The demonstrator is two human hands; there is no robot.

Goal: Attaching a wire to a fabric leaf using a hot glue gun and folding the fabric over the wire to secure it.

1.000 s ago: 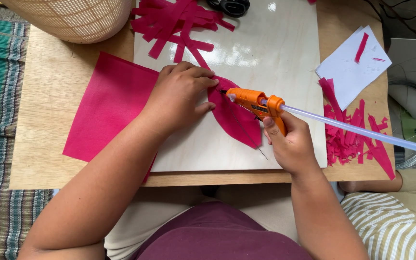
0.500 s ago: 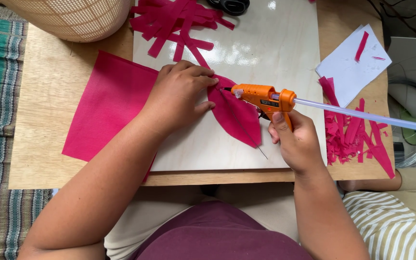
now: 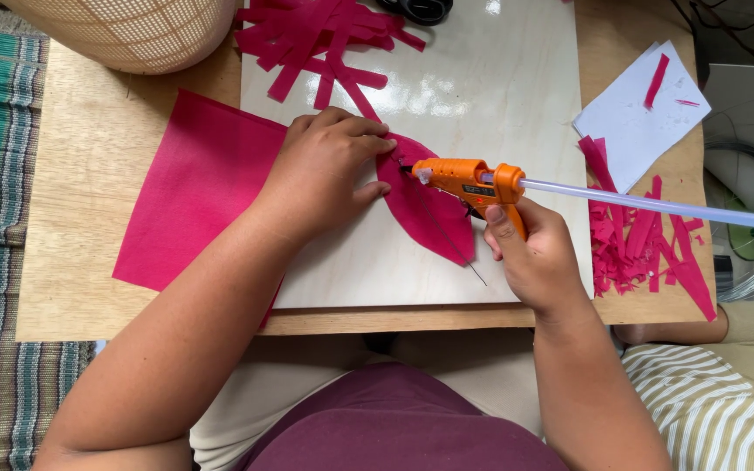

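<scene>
Pressing petal point(image 3: 425, 214), thin, limp: left hand point(image 3: 325, 179) flat, open. Right hand point(image 3: 534, 257) grips glue gun point(image 3: 464, 180) by handle.

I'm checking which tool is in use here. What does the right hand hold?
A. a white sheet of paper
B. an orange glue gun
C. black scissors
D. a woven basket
B: the right hand grips an orange glue gun with a clear glue stick trailing behind, its nozzle at the pink petal-shaped piece that the left hand presses onto the board.
</scene>
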